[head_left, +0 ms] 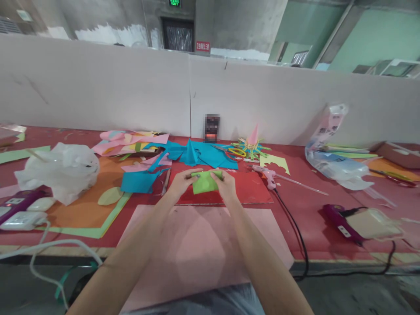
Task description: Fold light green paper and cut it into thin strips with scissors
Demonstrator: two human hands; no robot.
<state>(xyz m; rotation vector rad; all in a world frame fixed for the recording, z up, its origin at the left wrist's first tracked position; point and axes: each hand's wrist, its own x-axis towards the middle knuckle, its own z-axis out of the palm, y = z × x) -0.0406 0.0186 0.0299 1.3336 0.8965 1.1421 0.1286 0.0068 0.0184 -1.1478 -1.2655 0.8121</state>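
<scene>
Between both hands is a small piece of green paper (205,183), held up above a red board (247,188). My left hand (182,181) pinches its left edge, and my right hand (226,183) grips the upper right corner. The paper looks bent or folded along the top. Just behind the hands stands a blue paper cone (191,153) among blue paper sheets. A pink cone (253,135) on a ring of yellow-green strips sits farther back. Right of the board lies a pink glue gun (269,177) with a clear glue stick in it.
Scissors (236,152) with yellow handles lie by the blue paper. At left are a white plastic bag (62,168), orange paper (78,197) and a purple power strip (19,203); another power strip (341,223) is at right. A black cord (295,223) runs over the table edge.
</scene>
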